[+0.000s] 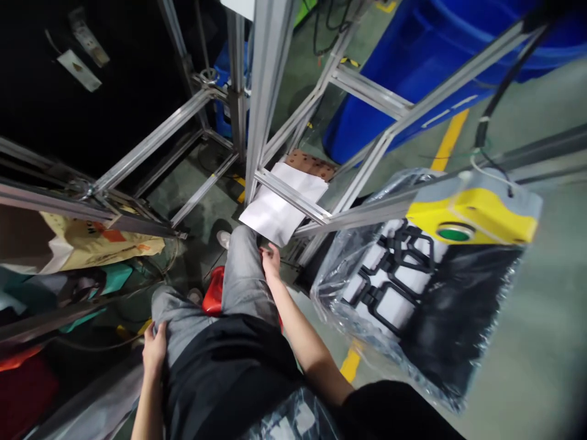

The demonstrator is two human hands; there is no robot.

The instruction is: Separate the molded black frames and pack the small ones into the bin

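My left hand (155,349) rests against the outer side of my left thigh, in grey jeans (183,315). Its thumb and a finger are apart, with nothing seen between them; the other fingers are mostly hidden. Beside my right knee, my right hand (271,261) hangs with loosely bent fingers apart and appears to hold nothing. Just beyond it lie white sheets (279,205) on the low part of a metal frame, partly over a brown piece with holes (312,165). Between my legs shows a red seat (213,292).
Aluminium frames (266,91) stand ahead. On the right, a plastic-lined box (463,311) holds black frame-like parts (398,269) below a yellow button box (477,214). A large blue bin (389,67) stands behind. Bags (101,241) lie at left.
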